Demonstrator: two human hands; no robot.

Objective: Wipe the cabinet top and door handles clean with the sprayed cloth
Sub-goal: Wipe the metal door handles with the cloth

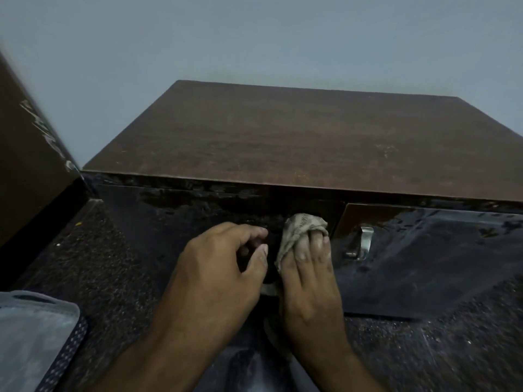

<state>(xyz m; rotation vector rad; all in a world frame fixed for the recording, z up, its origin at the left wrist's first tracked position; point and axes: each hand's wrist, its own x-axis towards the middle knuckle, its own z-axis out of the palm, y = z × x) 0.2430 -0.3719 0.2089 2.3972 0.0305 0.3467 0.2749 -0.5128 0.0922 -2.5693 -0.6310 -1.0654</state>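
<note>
Cloth [297, 236]: beige-tan, faintly patterned, crumpled and bunched; upper end rounded over the fingertips, a narrower tail hanging down along the hand's inner side. Long axis roughly vertical in view, running up the door face, bunched end pointing toward the cabinet top's front edge. Pressed against the dark glossy left door [175, 222] near its inner edge, just below the top.

Right hand [308, 281]: fingers extended upward and slightly curled, tips tucked into the cloth and pinning it to the door; grip closed on the cloth. A pale strip showing below, between the two hands, at about wrist height; cannot tell whether more cloth or the left door's handle.

Left hand [218, 275]: just beside the right, loosely curled, thumb pointing up, fingertips touching or nearly touching the door face beside the cloth. Nothing visibly held; whether a handle sits under the fingers cannot be told.

Cabinet top [297, 140]: brown wood grain, matte, lightly scuffed, bare. Front edge chipped and worn along its length.

Right door [424, 264]: ajar, glossy black, streaked. Metal handle [363, 241] on it, silver, vertical, just right of the cloth, not touched.

Speckled dark floor [107, 273] below; grey fabric [31, 329] at lower left.
</note>
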